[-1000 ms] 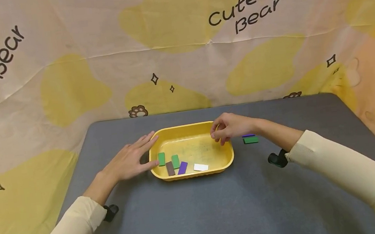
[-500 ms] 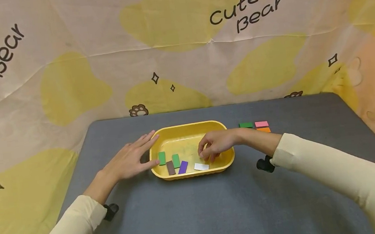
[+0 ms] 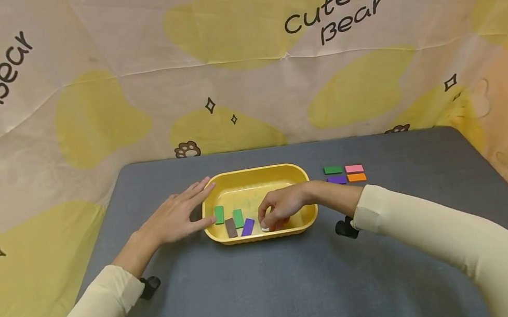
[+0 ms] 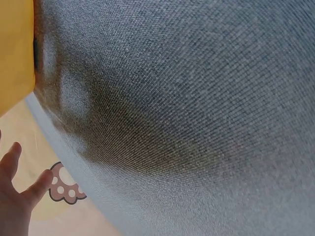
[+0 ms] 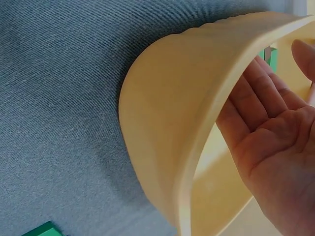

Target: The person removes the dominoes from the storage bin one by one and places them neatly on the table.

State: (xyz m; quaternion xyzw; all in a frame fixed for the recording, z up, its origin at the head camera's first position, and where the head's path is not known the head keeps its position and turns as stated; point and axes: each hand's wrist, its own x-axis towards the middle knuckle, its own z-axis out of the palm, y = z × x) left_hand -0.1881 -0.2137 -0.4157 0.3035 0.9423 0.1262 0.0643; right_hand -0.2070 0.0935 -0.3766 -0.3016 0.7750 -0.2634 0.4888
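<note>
The right hand point(image 3: 280, 209) is reaching down into the tray point(image 3: 256, 178), fingers curling onto the white block point(image 3: 264, 228). The left hand point(image 3: 173, 217) is lying flat and open against the tray's left edge.

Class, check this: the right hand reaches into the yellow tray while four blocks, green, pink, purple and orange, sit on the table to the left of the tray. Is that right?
Not quite. The four blocks sit to the right of the tray, not the left, as the head view shows. The right hand does reach into the tray.

Four coloured tiles point(image 3: 344, 174) on grey table point(image 3: 269, 292), bear-print backdrop point(image 3: 130, 63)
</note>
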